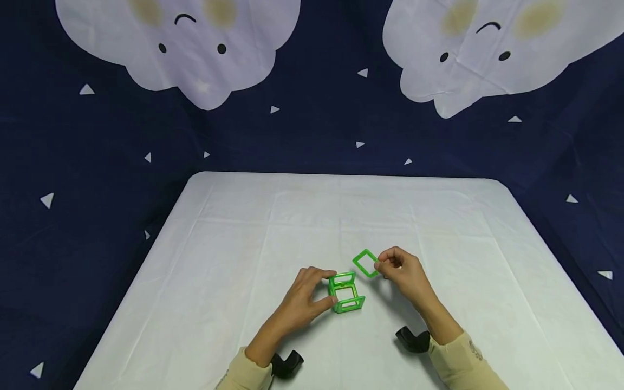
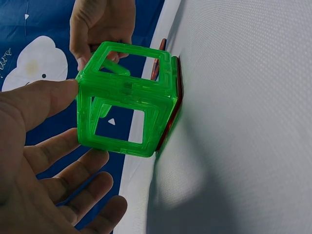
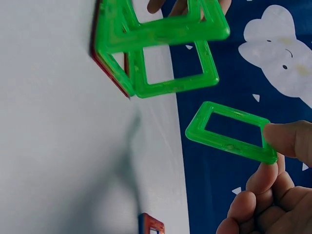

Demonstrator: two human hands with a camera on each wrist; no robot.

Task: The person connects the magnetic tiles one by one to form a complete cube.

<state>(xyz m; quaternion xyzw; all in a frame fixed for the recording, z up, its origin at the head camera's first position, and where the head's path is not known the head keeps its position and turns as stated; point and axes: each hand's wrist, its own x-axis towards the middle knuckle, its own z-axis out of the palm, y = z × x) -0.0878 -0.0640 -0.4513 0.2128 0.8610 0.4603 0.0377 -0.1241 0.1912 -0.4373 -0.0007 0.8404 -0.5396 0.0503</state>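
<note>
Green see-through magnetic tiles with open middles form a small box (image 1: 333,288) on the white table. My left hand (image 1: 304,298) holds it from the left, thumb and index finger at opposite edges; its other fingers spread loosely below the box (image 2: 127,88) in the left wrist view. A red edge runs along the box's table side in both wrist views. Up and to the right of the box, my right hand (image 1: 404,273) pinches a single green square magnetic tile (image 1: 362,268) by one corner between thumb and fingers. A gap separates this tile (image 3: 229,146) from the box.
The white cloth-covered table (image 1: 234,244) ends at a dark blue backdrop (image 1: 312,141) with clouds and triangles. A small red-orange piece (image 3: 155,223) shows at the bottom of the right wrist view. Black curved mounts (image 1: 287,364) stick out at both wrists.
</note>
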